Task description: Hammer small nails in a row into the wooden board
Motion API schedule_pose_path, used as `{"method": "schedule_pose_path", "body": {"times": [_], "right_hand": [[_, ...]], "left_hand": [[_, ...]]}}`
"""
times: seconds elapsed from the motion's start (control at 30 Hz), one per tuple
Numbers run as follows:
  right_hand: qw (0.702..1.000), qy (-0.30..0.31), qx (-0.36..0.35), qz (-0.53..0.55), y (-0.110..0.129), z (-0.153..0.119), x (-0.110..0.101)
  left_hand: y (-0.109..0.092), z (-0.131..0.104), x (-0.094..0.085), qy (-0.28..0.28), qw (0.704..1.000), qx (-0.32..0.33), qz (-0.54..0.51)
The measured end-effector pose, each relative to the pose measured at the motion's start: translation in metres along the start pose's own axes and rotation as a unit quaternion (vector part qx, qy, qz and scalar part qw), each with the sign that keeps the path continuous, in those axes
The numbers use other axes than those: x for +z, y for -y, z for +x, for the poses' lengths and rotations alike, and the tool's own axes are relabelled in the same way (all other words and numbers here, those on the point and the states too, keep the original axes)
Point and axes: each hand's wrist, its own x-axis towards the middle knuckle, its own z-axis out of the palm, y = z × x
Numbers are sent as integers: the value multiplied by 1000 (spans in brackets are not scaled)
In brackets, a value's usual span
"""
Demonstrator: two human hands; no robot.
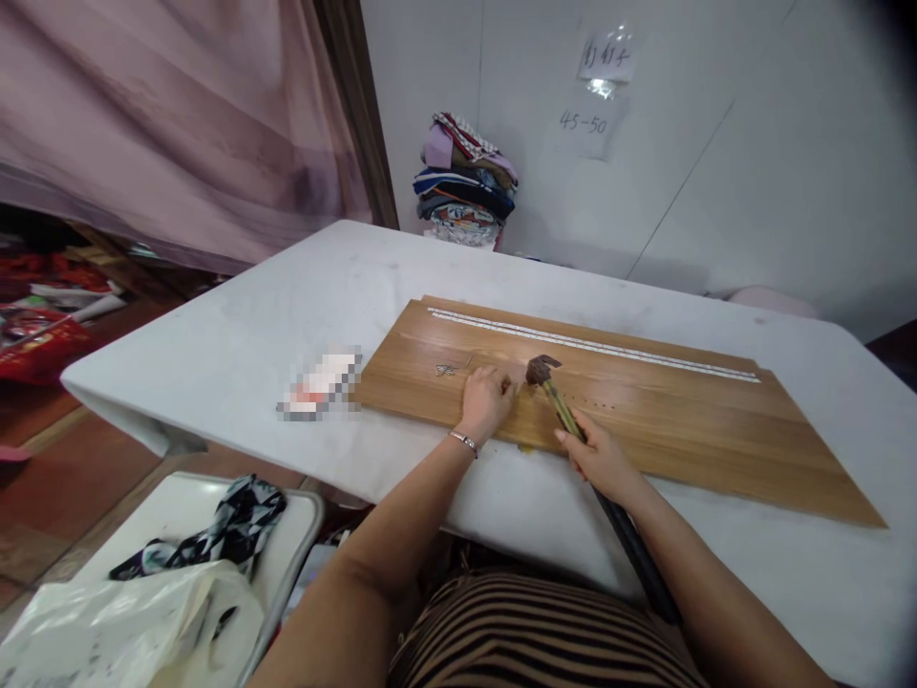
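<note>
My right hand [598, 454] grips a claw hammer [560, 406] along its yellowish and black handle. The hammer's dark head is just right of my left fingers, close over a wood-grain board [688, 430]. My left hand [488, 397], with a bracelet at the wrist, rests on the board with thumb and forefinger pinched together. What that pinch holds, if anything, is too small to make out. A small pile of nails [445, 370] lies on the board left of this hand. A row of small dark dots [594, 405] runs along the board right of the hammer head.
Two white measuring strips [594, 344] lie along the board's far side. The board is on a white table [236, 334], with a blurred-out item [320, 385] to its left. Folded clothes [465, 182] are stacked behind. A white stool [172, 497] with cloth and a bag stands lower left.
</note>
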Motion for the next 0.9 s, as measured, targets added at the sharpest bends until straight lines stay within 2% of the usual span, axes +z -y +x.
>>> {"method": "schedule_pose_path", "body": {"times": [0.1,0.2,0.27,0.33,0.63,0.9], "right_hand": [[1000,-3,2,7,-1,-1,-1],[1000,-2,3,15,-3,-1,-1],[1000,-5,-5,13,-4,-1,-2],[1000,-10,-14,9,-5,-1,-2],[1000,-12,-14,19,2,-5,-5],[1000,-18,-5,12,1,-6,-9]], "left_hand": [[8,7,-10,-20,999,-25,26],[20,19,-24,-43,992,-85,80],[28,27,-34,-42,987,-100,118],[34,33,-41,-17,983,-113,147],[43,48,-39,61,962,-75,254],[36,55,-47,98,959,-72,255]]}}
